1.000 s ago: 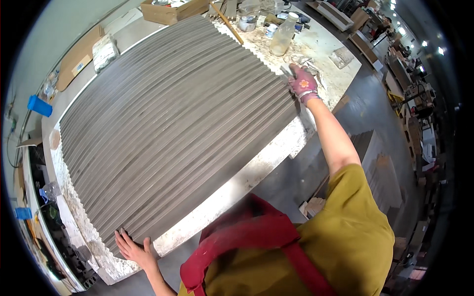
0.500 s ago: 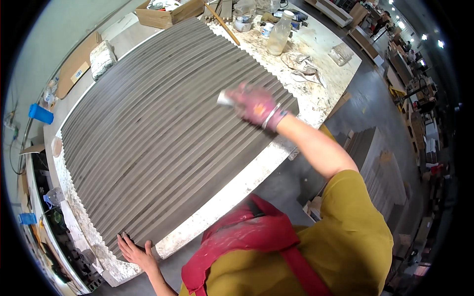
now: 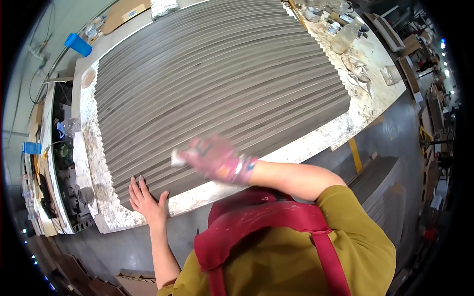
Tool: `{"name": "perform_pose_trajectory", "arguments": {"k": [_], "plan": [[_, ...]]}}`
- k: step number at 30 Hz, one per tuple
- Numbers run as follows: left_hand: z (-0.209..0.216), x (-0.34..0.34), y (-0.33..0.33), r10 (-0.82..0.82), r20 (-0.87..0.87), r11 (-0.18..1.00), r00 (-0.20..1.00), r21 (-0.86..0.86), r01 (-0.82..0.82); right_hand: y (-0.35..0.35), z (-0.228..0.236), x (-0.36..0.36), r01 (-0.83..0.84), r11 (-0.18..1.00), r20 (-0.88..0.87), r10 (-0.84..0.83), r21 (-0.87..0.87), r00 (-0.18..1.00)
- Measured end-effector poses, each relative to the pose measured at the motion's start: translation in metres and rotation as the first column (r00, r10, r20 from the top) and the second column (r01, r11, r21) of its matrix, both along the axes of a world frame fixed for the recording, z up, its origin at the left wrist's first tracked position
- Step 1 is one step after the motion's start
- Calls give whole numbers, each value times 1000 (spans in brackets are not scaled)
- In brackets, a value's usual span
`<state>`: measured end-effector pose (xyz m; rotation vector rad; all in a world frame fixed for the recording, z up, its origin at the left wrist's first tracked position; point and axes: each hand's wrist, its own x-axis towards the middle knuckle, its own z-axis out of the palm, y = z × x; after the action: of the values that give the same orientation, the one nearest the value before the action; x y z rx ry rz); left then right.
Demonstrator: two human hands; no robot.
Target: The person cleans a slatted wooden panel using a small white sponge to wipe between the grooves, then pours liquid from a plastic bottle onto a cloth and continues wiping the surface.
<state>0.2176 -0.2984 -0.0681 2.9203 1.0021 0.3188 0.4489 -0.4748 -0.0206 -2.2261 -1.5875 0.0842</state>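
Observation:
A large grey-brown ribbed panel (image 3: 212,89) lies flat, its long ridges running side to side. My left hand (image 3: 149,203) is bare and rests on the panel's near left corner, its fingers stretched out and spread. Wearing a stained pink-purple glove, my right hand (image 3: 216,159) is blurred by motion over the near part of the panel. Its fingers are closed on a small white block (image 3: 177,158), which juts out on the left side. The block's exact kind cannot be made out.
A stained white worktable (image 3: 291,157) carries the panel. At its far right stand a cloudy bottle (image 3: 347,37), a crumpled rag (image 3: 356,71) and a glass jar (image 3: 391,75). A blue cup (image 3: 78,44) is at the far left. More stacked boards (image 3: 377,180) stand to the right.
My right hand has swept left and nearer across the panel with the white block. My left hand stays at the near left corner. The whole view has shifted and turned.

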Motion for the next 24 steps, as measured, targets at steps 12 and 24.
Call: {"name": "perform_pose_trajectory", "arguments": {"k": [12,24], "plan": [[9,-12,1,-46,-22,999,999,-16,45,-110,-8,96,435,900,210,-428,13,879],[4,-14,7,-85,-39,996,996,22,86,-279,-2,220,854,520,216,-834,-2,508]]}}
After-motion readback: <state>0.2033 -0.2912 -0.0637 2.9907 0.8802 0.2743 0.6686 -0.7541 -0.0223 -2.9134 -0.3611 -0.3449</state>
